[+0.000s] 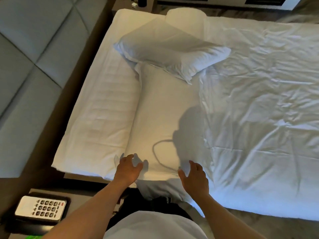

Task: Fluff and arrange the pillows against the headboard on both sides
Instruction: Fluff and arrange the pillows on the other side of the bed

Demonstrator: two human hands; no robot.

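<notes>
A person stands at the lower edge of the frame, both bare forearms reaching up toward a white bed. The left hand (128, 167) sits at the near end of a long white pillow (165, 114) that runs up the middle of the frame, its fingers spread and slightly curled, apparently just over the fabric; actual contact cannot be told. The right hand (194, 176) is just beside it on the same end, fingers spread and thumb out, holding nothing. A second pillow (172, 50) lies skewed across the far end of the long one, in the upper centre, and a third pillow (185, 16) shows just behind it near the top edge. The rumpled white duvet (259, 100) fills the right half of the frame. A grey padded headboard (31, 54) occupies the upper left, well apart from all the pillows. In the lower left, a white telephone keypad (40, 208) rests on a dark nightstand (69, 190).
</notes>
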